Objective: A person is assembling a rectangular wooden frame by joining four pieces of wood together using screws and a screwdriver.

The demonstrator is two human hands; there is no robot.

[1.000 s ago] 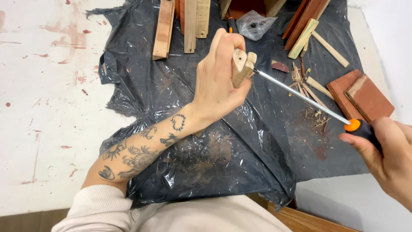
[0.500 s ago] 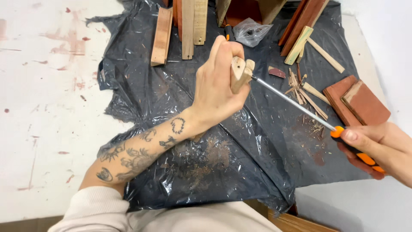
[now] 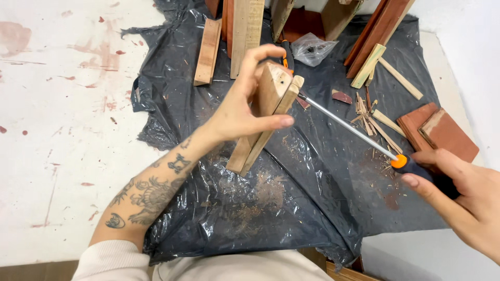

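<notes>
Screwdriver [image 3: 349,125] tip at wood pieces [image 3: 263,119].
Left hand [image 3: 242,104] gripping wood; right hand [image 3: 458,200] closed around handle, above black plastic sheet [image 3: 312,208].

- I am looking at the left hand [image 3: 237,112], which is wearing no glove and no ring; the thumbnail is showing short and plain
- I am seeing dark tattoos running along the left forearm [image 3: 151,192]; a small looped figure is sitting near the wrist, a larger scaled, dragon-like design is filling the middle, and a small oval mark is lying close to the sleeve
- A pale cream sleeve [image 3: 112,260] is bunching up near the elbow
- The right hand [image 3: 463,205] is showing bare too, its nails trimmed short
</notes>
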